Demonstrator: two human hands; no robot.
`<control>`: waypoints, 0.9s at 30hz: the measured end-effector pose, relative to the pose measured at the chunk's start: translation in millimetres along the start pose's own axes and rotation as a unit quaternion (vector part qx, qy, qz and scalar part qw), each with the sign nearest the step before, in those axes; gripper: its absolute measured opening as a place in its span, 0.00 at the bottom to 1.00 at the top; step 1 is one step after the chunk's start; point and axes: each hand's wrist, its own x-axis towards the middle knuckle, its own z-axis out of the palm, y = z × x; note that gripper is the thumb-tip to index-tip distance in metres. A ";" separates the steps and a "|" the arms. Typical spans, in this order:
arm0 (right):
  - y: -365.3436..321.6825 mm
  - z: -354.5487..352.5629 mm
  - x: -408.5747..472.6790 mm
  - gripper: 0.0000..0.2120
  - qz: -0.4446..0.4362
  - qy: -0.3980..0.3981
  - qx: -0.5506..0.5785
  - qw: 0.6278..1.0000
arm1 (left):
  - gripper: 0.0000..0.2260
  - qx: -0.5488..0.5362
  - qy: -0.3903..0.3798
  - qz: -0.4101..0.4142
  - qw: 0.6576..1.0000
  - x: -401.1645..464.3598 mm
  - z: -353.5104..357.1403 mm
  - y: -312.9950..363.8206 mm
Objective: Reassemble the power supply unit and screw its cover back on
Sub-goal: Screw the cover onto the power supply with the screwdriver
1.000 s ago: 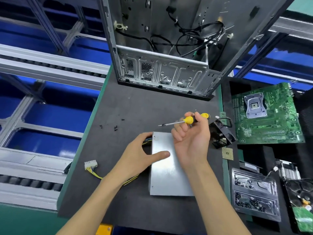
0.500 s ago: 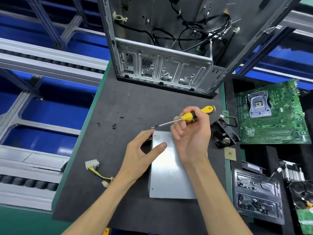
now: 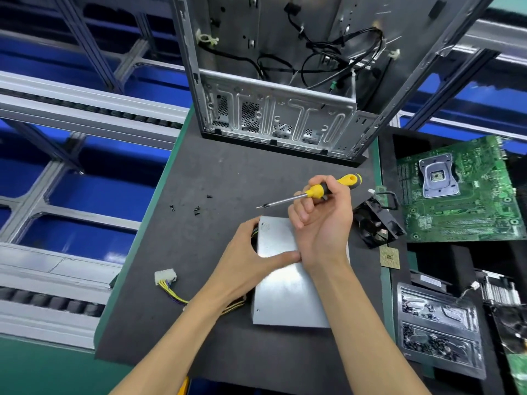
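Fingers of right hand [image 3: 322, 220] clench yellow-handled screwdriver [image 3: 316, 191]; left hand [image 3: 251, 258] grips smooth flat metal cover [image 3: 288, 297].

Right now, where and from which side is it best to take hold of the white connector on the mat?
Probably pinch the white connector by its two long flat sides, coming from above. Its block body lies free on the mat; the yellow wires leave one end.

open computer case [image 3: 273, 81], green motherboard [image 3: 462, 195], black fan [image 3: 376, 223], CPU chip [image 3: 389, 256]
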 end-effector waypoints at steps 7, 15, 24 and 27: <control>0.6 0.1 0.4 0.13 0.003 -0.008 -0.014 1.000 | 0.25 -0.037 0.006 0.036 0.999 -0.4 -1.1 0.9; -0.6 -0.4 0.2 0.14 -0.001 -0.018 -0.019 1.000 | 0.18 -0.099 0.007 0.022 0.995 7.7 -5.6 1.7; -1.2 -1.5 -3.3 0.11 -0.017 -0.020 -0.039 0.999 | 0.10 -0.127 0.017 0.035 0.991 9.3 -4.2 1.5; -1.7 -4.6 -8.1 0.12 -0.024 -0.020 -0.046 0.998 | 0.10 -0.110 0.012 0.053 0.992 9.4 -4.8 0.9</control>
